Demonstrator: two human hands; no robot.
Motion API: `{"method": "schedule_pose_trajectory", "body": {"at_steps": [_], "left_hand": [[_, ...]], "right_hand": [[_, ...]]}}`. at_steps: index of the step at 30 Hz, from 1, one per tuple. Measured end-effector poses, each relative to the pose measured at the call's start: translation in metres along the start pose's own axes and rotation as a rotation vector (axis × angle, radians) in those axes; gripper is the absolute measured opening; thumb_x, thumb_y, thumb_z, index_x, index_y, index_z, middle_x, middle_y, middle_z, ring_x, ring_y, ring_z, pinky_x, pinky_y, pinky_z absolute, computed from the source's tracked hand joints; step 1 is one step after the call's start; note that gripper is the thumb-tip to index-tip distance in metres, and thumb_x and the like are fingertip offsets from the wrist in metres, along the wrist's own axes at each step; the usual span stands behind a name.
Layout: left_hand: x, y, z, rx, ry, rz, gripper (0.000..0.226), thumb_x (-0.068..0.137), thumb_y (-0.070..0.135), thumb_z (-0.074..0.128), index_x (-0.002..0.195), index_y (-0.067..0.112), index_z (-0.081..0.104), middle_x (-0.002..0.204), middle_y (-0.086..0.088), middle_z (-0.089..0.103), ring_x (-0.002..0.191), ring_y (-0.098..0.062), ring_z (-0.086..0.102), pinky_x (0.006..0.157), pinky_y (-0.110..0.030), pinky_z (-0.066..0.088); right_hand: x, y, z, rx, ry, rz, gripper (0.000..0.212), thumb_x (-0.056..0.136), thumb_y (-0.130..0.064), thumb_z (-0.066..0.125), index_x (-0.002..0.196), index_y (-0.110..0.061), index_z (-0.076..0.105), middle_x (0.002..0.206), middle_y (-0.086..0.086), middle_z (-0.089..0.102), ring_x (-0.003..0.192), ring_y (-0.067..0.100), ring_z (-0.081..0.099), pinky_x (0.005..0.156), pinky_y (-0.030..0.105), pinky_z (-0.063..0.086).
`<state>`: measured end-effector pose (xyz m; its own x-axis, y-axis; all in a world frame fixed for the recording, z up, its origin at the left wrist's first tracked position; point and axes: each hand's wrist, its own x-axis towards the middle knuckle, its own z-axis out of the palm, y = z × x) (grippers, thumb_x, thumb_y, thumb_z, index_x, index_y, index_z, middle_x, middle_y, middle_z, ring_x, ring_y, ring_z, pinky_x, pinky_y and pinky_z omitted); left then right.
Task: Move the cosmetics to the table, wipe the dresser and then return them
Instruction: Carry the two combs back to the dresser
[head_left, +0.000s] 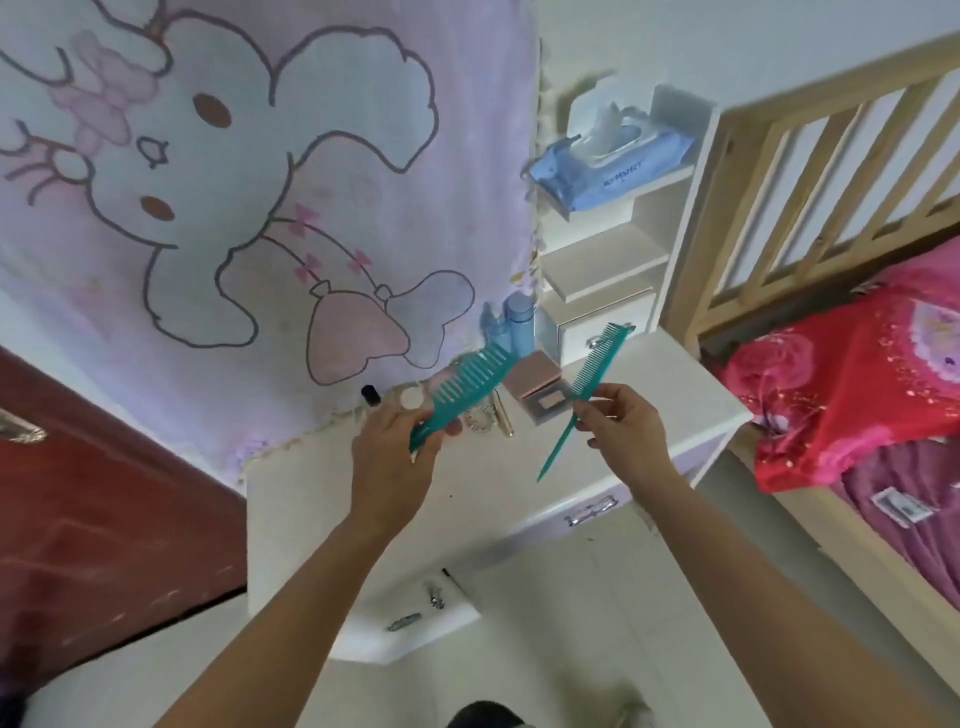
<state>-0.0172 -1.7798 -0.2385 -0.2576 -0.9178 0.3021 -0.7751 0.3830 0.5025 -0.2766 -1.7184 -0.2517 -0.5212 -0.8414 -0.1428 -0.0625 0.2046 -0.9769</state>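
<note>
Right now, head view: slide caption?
Left hand holds wide teal plastic comb, right hand pinches teal tail comb, over white dresser.

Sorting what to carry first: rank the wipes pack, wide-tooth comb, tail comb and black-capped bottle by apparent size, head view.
wipes pack, largest
wide-tooth comb and tail comb: too alike to rank, both nearer the camera
black-capped bottle, smallest

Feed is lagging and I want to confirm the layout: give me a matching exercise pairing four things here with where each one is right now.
Things:
1. wide-tooth comb
2. tail comb
3. wipes pack
4. pink case

Places:
A. upper shelf
B. held in the right hand
C. lying on the dresser top
D. held in the left hand

Pairs: 1-D, 2-B, 3-A, 4-C
</note>
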Motion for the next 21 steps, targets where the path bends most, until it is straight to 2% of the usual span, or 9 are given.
{"method": "schedule_pose_trajectory", "body": {"at_steps": [3,5,8,11,15,21], "left_hand": [[0.011,-0.02,0.024,0.108,-0.089,-0.108,0.029,0.089,0.027,0.067,0.117,0.017,0.068,0.112,-0.003,0.063,0.107,-0.026,0.054,0.086,-0.045,0.044],[0.011,-0.037,0.039,0.158,-0.166,-0.166,0.031,0.09,0.028,0.067,0.119,0.018,0.067,0.115,-0.005,0.062,0.112,-0.029,0.053,0.086,-0.04,0.041],[0.017,-0.068,0.066,0.206,-0.312,-0.191,0.03,0.091,0.029,0.063,0.119,0.021,0.065,0.111,-0.002,0.06,0.106,-0.024,0.054,0.085,-0.037,0.038],[0.026,-0.104,0.094,0.241,-0.461,-0.221,0.031,0.095,0.034,0.056,0.123,0.024,0.061,0.113,0.001,0.057,0.105,-0.02,0.05,0.086,-0.036,0.038],[0.034,-0.148,0.131,0.271,-0.619,-0.202,0.033,0.095,0.037,0.053,0.126,0.026,0.059,0.118,0.0,0.054,0.109,-0.02,0.047,0.089,-0.036,0.038],[0.056,-0.187,0.166,0.282,-0.653,-0.138,0.031,0.094,0.034,0.056,0.122,0.023,0.062,0.112,-0.002,0.06,0.105,-0.024,0.051,0.085,-0.038,0.038]], "right_hand": [[0.041,0.005,0.004,-0.029,-0.055,0.026,0.013,0.091,-0.024,0.07,0.101,-0.027,0.062,0.088,-0.003,0.074,0.084,0.018,0.071,0.074,0.034,0.058],[0.058,0.01,0.013,-0.028,-0.087,0.06,0.017,0.09,-0.023,0.07,0.106,-0.022,0.063,0.087,-0.002,0.074,0.084,0.02,0.071,0.072,0.035,0.058],[0.082,0.022,0.032,-0.043,-0.112,0.122,0.013,0.089,-0.022,0.071,0.099,-0.025,0.064,0.085,-0.004,0.073,0.082,0.018,0.071,0.067,0.032,0.056],[0.1,0.032,0.054,-0.084,-0.092,0.177,0.012,0.088,-0.026,0.072,0.091,-0.032,0.062,0.082,-0.008,0.073,0.073,0.009,0.07,0.063,0.026,0.055],[0.108,0.056,0.084,-0.133,-0.026,0.322,0.012,0.089,-0.028,0.071,0.097,-0.028,0.062,0.082,-0.008,0.074,0.072,0.009,0.071,0.061,0.023,0.055],[0.111,0.098,0.132,-0.167,-0.033,0.581,0.02,0.09,-0.024,0.07,0.108,-0.02,0.062,0.091,-0.004,0.074,0.075,0.011,0.073,0.062,0.023,0.057]]}}
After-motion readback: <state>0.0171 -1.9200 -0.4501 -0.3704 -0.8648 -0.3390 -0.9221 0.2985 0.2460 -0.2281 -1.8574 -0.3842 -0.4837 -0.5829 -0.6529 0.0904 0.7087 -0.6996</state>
